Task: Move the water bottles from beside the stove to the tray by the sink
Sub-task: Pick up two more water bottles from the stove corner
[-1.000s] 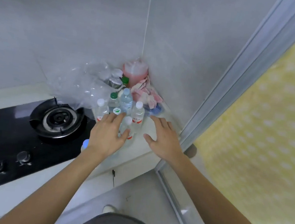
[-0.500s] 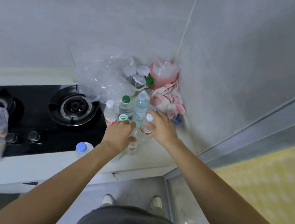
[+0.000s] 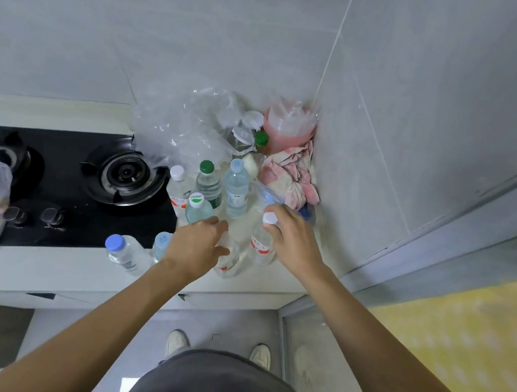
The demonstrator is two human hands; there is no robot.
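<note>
Our left hand (image 3: 199, 244) clamps one upright bottle (image 3: 226, 262) right of the stove (image 3: 93, 205); our right hand (image 3: 294, 239) clamps its neighbour (image 3: 261, 245).

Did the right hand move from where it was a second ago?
Yes. The right hand went from the bare counter edge toward the pink cloth in the corner, and now grips the white-capped bottle.
</note>
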